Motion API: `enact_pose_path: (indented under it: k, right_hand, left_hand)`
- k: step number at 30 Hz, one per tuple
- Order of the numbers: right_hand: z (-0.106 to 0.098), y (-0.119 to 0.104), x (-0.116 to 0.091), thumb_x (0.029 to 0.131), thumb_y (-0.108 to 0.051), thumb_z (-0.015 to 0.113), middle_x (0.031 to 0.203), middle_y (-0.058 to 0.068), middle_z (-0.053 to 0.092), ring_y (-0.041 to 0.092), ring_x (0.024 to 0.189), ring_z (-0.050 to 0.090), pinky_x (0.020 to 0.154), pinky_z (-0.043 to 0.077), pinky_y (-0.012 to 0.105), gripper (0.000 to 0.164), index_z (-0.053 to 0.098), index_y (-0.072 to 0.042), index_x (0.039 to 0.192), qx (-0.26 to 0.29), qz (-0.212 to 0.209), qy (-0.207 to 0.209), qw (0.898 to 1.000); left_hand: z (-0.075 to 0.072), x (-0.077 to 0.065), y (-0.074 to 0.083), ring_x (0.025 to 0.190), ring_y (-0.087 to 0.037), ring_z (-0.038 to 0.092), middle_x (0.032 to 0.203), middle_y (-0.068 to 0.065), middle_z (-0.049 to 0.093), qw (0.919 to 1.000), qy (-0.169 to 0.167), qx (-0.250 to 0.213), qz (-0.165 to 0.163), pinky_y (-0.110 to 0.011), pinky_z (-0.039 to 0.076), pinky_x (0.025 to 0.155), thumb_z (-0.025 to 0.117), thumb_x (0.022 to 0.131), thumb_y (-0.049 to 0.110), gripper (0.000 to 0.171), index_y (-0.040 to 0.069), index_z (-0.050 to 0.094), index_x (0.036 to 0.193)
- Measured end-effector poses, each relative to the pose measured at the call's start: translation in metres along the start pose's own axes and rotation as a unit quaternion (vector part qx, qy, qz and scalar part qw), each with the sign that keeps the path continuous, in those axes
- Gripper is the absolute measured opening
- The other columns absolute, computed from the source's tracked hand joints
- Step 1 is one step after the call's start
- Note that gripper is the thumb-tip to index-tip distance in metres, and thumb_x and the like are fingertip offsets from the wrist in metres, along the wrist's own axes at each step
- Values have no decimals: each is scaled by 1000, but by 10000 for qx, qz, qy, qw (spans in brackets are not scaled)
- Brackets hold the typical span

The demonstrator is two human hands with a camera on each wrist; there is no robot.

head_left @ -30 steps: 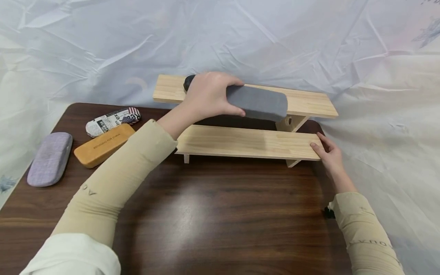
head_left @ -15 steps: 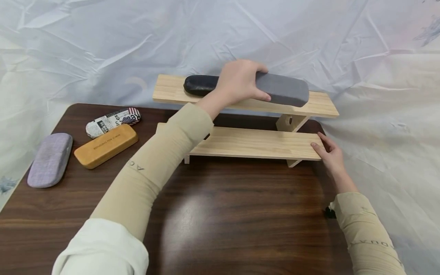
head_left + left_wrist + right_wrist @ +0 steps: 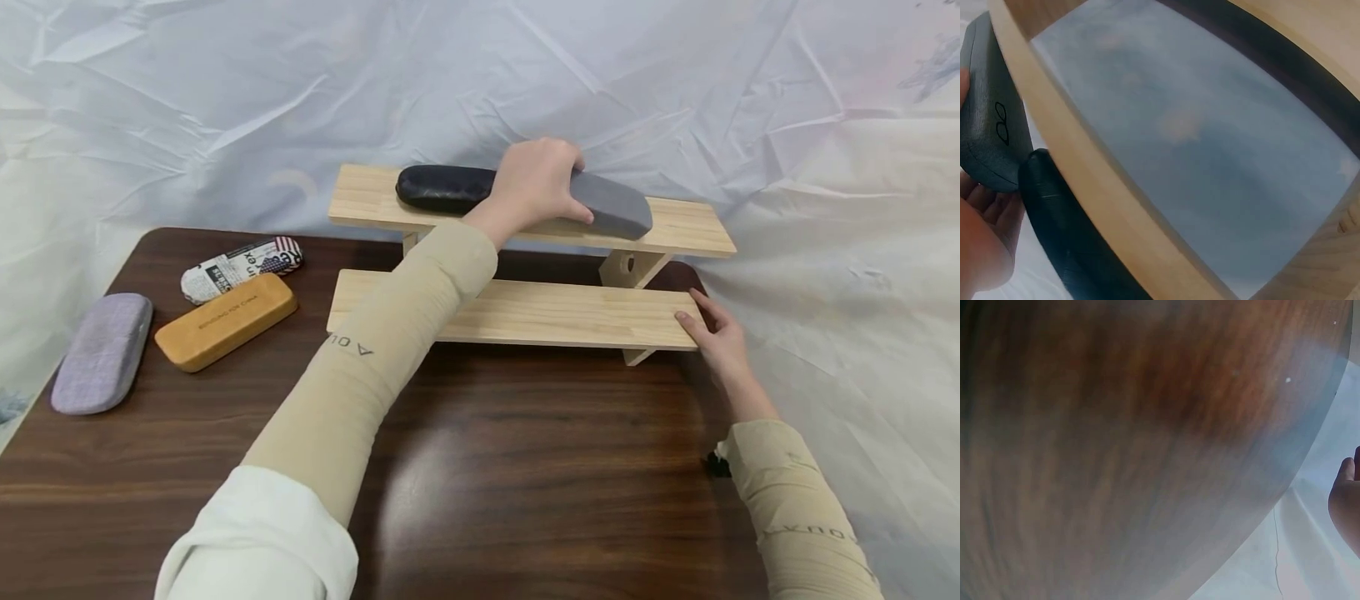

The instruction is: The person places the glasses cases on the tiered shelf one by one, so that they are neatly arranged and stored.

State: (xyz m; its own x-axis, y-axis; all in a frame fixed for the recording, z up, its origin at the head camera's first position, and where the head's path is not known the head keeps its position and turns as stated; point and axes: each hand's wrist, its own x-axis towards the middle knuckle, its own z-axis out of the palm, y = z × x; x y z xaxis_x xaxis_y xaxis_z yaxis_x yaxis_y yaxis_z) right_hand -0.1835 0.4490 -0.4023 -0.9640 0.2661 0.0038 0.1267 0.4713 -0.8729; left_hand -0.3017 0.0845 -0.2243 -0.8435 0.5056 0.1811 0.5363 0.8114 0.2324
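Head view: at two o'clock the left hand (image 3: 536, 179) pinches the gray case (image 3: 618, 207) at the upper shelf (image 3: 690, 227), so its placing looks nearly done; at eleven the black case (image 3: 438, 188) lies there already. Toward nine, the purple case (image 3: 102, 354), orange case (image 3: 227, 322) and printed case (image 3: 242, 268) are on the table (image 3: 540, 467), unshelved. At three, the right hand (image 3: 723, 337) grips the lower shelf (image 3: 570, 313).

Left wrist view: the gray case, toward nine, is in the grip.

Right wrist view: between three and four, the right hand shows partly; its grip cannot be told here.

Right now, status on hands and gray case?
Left hand grips gray case at upper shelf. Right hand holds lower shelf. Possible obstacle: neighboring black case.
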Motion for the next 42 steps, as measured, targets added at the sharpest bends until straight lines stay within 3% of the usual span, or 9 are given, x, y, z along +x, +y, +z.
enact_pose_path:
  k: [7, 12, 16, 20, 24, 31, 42]
  right_hand:
    - [1, -1, 0, 103, -26, 71, 173, 9, 36, -4, 134, 50, 92, 43, -1, 66, 44, -16, 163, 234, -93, 49, 9997]
    - [3, -11, -5, 105, -26, 67, 173, 16, 32, -4, 136, 48, 92, 42, -2, 67, 39, -11, 164, -95, -18, 18, 10000]
    - [5, -20, -10, 106, -26, 64, 173, 20, 29, 1, 140, 47, 91, 42, -2, 68, 36, -7, 165, -197, 72, -49, 9998]
    - [4, -13, -6, 106, -30, 64, 174, 18, 29, 4, 143, 45, 92, 41, -3, 69, 36, -10, 166, -331, 50, -40, 9994]
    - [3, -3, -1, 106, -31, 65, 174, 14, 32, 0, 140, 46, 93, 41, -2, 68, 38, -12, 165, -306, -62, 23, 9995]
    - [2, -1, 0, 106, -31, 66, 172, 11, 36, -4, 134, 48, 92, 42, -1, 67, 40, -12, 164, -356, -190, 64, 9992]
    - [1, -2, -1, 106, -29, 65, 173, 12, 34, -4, 135, 48, 92, 41, -2, 67, 39, -9, 164, -366, -150, 46, 9992]
  left_hand:
    - [1, 2, -3, 124, -14, 68, 140, 11, 70, 9997, -123, 155, -124, -37, 58, 101, 81, 82, 69, 74, 28, 67, 142]
    - [1, -1, -4, 107, -12, 66, 121, 9, 70, 9997, -184, 135, -12, -37, 58, 98, 84, 82, 66, 65, 23, 71, 129]
    - [3, -2, -5, 103, -13, 61, 117, 8, 67, 9996, -269, 68, -48, -37, 57, 96, 83, 83, 66, 60, 23, 71, 124]
    - [5, -2, -7, 120, -13, 66, 136, 8, 69, 9992, -380, -34, -109, -37, 57, 102, 82, 84, 66, 68, 25, 69, 137]
    - [4, -2, -10, 136, -14, 61, 152, 11, 62, 9987, -465, -165, -108, -38, 55, 108, 81, 85, 65, 76, 29, 62, 150]
    - [2, -2, -16, 143, -13, 56, 155, 12, 60, 9976, -508, -462, -51, -38, 50, 116, 81, 88, 60, 72, 30, 62, 150]
    - [3, -2, -15, 144, -12, 55, 156, 12, 59, 9970, -520, -569, -99, -37, 49, 117, 81, 88, 60, 72, 30, 62, 150]
